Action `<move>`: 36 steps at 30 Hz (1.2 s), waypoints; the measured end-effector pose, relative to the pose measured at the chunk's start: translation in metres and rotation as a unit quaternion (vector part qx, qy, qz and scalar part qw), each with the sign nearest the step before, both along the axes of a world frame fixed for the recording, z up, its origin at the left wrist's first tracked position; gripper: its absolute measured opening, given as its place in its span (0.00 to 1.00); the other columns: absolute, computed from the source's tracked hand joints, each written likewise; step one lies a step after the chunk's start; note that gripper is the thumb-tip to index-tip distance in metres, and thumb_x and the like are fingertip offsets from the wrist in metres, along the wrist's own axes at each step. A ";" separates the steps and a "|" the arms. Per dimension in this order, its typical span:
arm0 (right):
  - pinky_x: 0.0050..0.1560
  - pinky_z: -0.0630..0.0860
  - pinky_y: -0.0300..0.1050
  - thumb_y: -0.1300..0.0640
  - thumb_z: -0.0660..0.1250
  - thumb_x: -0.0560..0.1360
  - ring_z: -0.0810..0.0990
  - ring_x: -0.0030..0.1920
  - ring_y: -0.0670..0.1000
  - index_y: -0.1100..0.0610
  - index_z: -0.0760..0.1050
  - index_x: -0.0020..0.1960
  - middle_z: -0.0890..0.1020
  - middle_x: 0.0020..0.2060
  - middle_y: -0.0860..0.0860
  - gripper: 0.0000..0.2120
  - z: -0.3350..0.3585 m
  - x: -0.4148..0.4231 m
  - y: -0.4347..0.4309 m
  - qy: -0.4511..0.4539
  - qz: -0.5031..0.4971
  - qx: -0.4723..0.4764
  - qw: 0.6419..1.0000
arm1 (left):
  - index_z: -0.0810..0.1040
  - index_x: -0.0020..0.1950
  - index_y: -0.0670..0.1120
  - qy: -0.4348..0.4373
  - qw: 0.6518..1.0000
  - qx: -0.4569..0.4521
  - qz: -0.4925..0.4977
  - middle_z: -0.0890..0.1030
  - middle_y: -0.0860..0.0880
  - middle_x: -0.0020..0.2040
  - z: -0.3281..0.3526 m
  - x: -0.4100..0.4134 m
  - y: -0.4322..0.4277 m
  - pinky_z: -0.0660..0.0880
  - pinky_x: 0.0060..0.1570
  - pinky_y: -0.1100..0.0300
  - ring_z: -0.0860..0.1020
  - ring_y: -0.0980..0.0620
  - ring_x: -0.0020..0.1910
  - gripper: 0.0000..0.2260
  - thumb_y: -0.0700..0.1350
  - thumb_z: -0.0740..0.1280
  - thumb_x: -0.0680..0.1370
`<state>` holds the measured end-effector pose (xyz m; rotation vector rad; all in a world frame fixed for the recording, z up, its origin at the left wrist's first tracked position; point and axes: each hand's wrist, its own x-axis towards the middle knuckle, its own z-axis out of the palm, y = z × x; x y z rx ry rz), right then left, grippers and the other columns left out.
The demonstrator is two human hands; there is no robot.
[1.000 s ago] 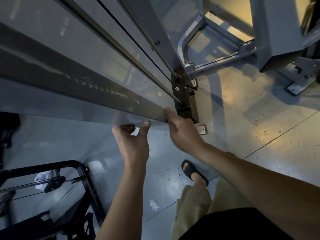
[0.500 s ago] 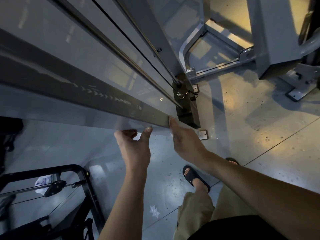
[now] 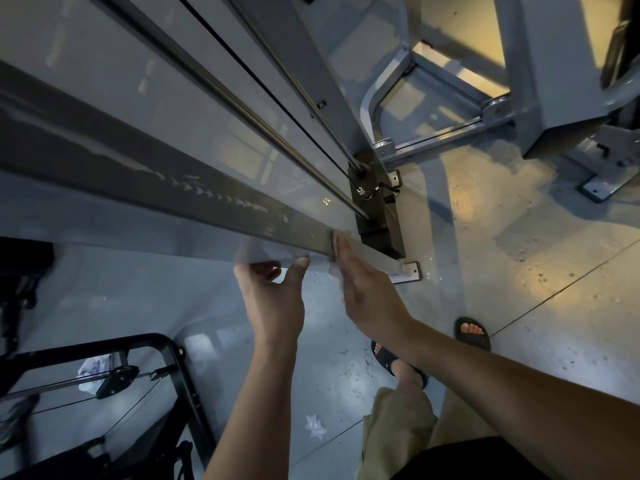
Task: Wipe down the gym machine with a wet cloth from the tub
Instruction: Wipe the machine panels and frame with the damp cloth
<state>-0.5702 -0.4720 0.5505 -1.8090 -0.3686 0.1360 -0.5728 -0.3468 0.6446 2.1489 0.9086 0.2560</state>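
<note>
A small pale cloth lies pressed to the dark grey strip of the tall grey metal gym machine, under the flat, straight fingers of the right hand. Just beside it, the left hand grips the lower edge of the clear plastic guard panel, fingers curled, above the speckled concrete floor.

No legible text shows on the gym machine.

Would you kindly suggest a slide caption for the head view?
Left hand grips the panel's lower edge while the right hand presses a pale cloth against the machine's dark bar.
</note>
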 end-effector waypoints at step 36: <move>0.41 0.70 0.24 0.66 0.62 0.83 0.78 0.39 0.35 0.58 0.79 0.51 0.75 0.50 0.59 0.08 -0.052 0.037 -0.004 0.174 -0.105 0.031 0.979 | 0.67 0.63 0.55 -0.013 1.000 -0.009 -0.025 0.79 0.47 0.58 -0.005 -0.003 0.004 0.74 0.54 0.65 0.79 0.53 0.57 0.25 0.48 0.78 0.74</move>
